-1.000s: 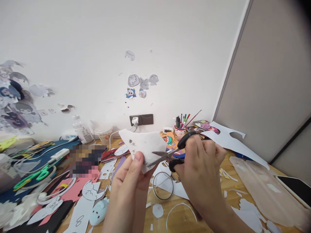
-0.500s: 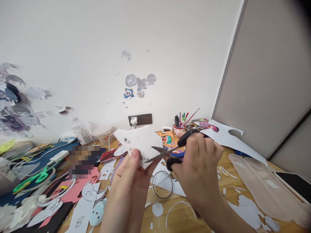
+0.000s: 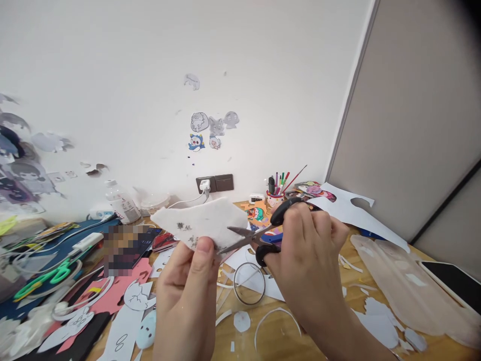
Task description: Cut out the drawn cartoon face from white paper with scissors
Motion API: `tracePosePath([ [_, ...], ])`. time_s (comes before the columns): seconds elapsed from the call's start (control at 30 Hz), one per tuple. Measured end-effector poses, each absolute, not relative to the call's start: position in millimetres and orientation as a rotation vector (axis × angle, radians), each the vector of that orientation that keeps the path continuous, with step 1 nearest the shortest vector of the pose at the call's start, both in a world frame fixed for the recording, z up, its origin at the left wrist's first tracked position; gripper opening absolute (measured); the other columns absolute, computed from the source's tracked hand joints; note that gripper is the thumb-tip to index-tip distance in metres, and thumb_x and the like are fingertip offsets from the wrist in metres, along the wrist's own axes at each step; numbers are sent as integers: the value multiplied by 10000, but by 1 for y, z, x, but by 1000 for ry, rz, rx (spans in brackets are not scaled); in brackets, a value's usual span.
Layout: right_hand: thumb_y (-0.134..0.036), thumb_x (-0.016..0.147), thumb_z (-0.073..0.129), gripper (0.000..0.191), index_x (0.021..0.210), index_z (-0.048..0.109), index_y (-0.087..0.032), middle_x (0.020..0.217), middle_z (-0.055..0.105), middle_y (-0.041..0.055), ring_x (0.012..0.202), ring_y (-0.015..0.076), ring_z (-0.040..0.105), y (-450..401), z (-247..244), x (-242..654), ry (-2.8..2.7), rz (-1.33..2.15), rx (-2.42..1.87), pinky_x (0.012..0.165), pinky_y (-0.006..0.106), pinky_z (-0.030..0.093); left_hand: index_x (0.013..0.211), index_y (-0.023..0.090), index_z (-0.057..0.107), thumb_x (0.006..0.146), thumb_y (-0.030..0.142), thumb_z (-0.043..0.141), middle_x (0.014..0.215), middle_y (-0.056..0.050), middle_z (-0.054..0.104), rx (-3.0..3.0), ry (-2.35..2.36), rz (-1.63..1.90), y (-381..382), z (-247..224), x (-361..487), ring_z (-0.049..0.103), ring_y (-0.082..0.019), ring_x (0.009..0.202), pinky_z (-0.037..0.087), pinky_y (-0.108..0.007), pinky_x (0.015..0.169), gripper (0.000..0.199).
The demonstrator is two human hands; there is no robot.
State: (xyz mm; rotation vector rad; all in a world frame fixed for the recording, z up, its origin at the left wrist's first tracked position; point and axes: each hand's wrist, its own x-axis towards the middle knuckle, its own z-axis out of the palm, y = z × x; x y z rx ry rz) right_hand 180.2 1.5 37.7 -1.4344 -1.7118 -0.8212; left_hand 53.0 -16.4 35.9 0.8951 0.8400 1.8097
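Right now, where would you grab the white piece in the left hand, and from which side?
I'd pinch the white piece by its left corner, coming from the left. That corner juts out free, while the left hand has the lower edge, thumb in front, and the open scissors come in from the right.

From your head, the single camera looked forward and somewhat down, with your left hand [image 3: 190, 278] and right hand [image 3: 311, 255] close before it, the desk [image 3: 276, 331] lower, and the white wall [image 3: 278, 90] farther off, facing you.
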Motion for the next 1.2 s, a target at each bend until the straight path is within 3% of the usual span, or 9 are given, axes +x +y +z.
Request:
tracePosePath([
  [0.13,-121,650,499,222,809,370,-206,764,459,15,711,206,381,-2,40,181,-1751,-758,-1458,690,351,271,772,225,668,776,342,628,797,15,702,929,849,1895,-17,37,58,627,-159,855,500,-223,731,124],
  [0.43,-197,693,587,200,749,395,-212,711,485,-4,677,186,414,-6,52,194,-1773,-664,-1344,607,298,287,891,257,680,822,271,587,869,36,706,999,848,2072,-10,40,50,626,-128,878,490,-229,818,116],
  [0.6,-231,631,706,307,625,399,-217,551,492,-61,524,140,453,-9,52,196,-1941,-441,-1466,475,255,240,863,251,666,790,270,622,809,41,695,959,900,2091,-10,45,45,635,-135,805,505,-262,790,87],
  [0.83,-323,692,659,308,549,406,-221,461,513,-63,408,130,453,-18,57,193,-2022,-380,-1504,425,260,206,787,237,623,684,200,706,676,58,690,986,968,2117,-13,56,48,644,-132,709,499,-247,755,137],
  [1.07,-253,668,637,246,561,417,-225,458,536,-66,343,119,407,-18,53,196,-2034,-402,-1550,401,250,188,715,223,613,656,210,730,632,64,672,1000,1024,2132,-16,56,48,615,-85,578,487,-146,531,131],
  [1.2,-225,655,619,217,561,423,-226,463,541,-64,356,128,432,-20,53,196,-2049,-348,-1595,396,241,179,722,219,632,640,203,743,603,73,672,1024,1006,2167,-14,53,47,610,-62,549,477,-100,498,139],
])
